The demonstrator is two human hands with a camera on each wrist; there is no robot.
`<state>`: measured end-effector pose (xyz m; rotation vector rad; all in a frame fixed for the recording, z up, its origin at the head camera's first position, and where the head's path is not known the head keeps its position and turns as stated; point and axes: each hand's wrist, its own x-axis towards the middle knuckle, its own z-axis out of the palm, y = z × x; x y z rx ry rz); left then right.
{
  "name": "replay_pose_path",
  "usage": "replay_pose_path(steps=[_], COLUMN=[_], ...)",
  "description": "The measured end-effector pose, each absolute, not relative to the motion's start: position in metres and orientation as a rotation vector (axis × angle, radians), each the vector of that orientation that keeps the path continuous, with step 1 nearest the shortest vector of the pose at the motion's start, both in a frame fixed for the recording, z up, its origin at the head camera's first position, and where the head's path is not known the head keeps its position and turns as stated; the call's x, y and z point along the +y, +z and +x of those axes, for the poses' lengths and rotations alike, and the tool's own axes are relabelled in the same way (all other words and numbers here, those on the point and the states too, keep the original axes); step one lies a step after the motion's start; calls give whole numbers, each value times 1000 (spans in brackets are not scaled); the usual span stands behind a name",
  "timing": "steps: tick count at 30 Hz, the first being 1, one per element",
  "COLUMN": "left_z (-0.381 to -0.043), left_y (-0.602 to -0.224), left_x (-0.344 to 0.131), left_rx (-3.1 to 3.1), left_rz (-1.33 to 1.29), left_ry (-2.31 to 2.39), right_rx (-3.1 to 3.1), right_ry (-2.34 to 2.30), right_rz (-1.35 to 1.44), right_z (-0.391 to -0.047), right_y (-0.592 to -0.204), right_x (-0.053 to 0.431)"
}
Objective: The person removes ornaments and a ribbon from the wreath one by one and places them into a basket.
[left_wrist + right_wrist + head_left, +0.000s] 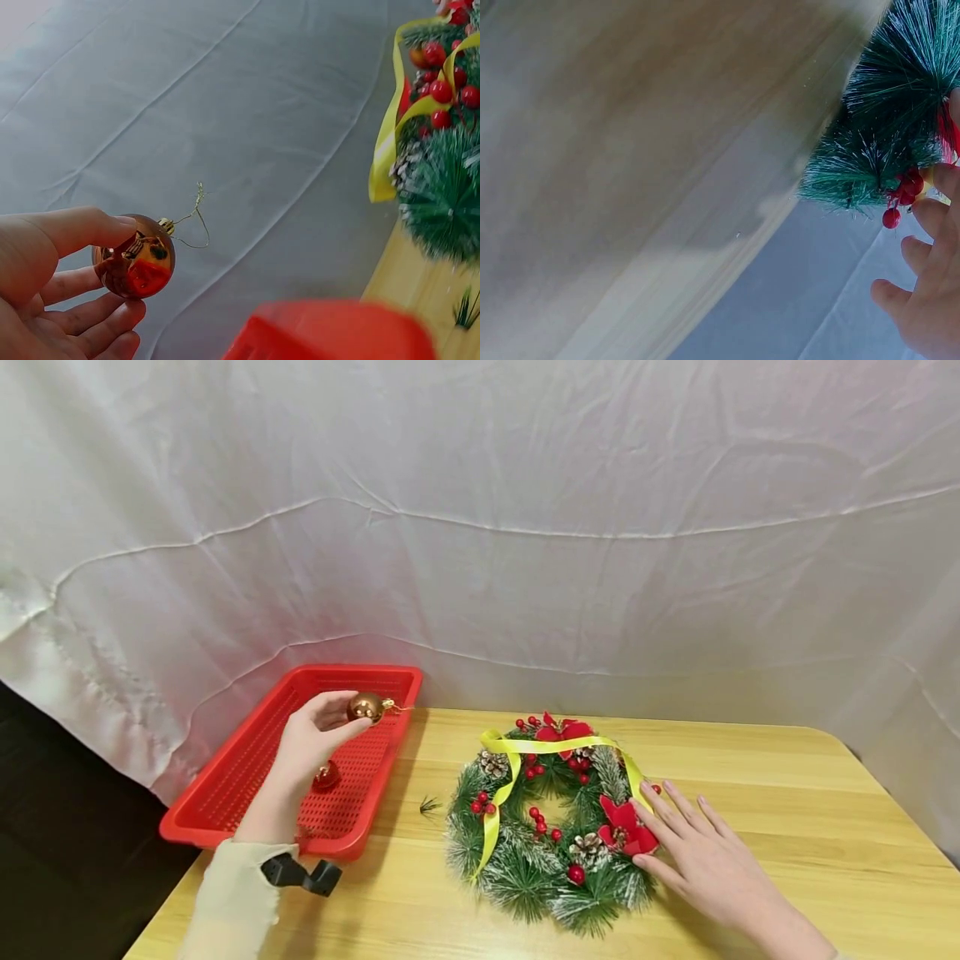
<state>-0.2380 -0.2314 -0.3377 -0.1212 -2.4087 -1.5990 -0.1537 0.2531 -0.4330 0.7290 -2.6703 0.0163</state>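
Observation:
My left hand [318, 731] pinches a shiny bronze bauble [366, 707] between thumb and fingers, above the red basket [392, 768]. In the left wrist view, a gold cap and a thin gold string loop [201, 217] stick out from the bauble [146, 274]. A green wreath [525, 885] with red berries, pinecones and red flowers lies on the table, and a yellow ribbon [540, 746] drapes over it. My right hand [712, 864] rests with fingers spread at the wreath's right edge, beside a red flower [624, 828]. In the right wrist view its fingers [930, 217] are close to the berries.
A red bauble [326, 777] lies inside the basket at the table's left. A small green sprig [429, 807] is on the wooden table [810, 810] between basket and wreath. Pale cloth [525, 602] hangs behind the table.

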Motion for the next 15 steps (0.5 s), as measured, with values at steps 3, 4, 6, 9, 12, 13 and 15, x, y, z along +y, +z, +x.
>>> replay_pose_path(steps=[3, 4, 6, 9, 12, 13, 15], left_z=[-233, -231, -228, -223, -219, -218, -215], left_y=[-338, -339, -341, -347, -353, -355, -359], left_x=[-243, -246, -253, -262, -270, -272, -276], left_rx=[-2433, -2440, -2458, -2493, -2530, -2536, -2550], left_rz=[-85, -72, -50, -19, -6, -4, 2], left_ry=[-1577, -1571, -1553, -1523, -1494, -1488, -1475], right_rx=[-2670, -2671, -2670, -2667, -2667, -2668, -2671], right_ry=[20, 20, 21, 21, 19, 18, 15], right_rz=[728, 729, 729, 730, 730, 730, 730], right_z=[-154, -154, -154, -154, -153, -153, -153], right_y=[-433, -433, -434, -434, -434, -433, -433], right_x=[253, 253, 253, 253, 253, 253, 253])
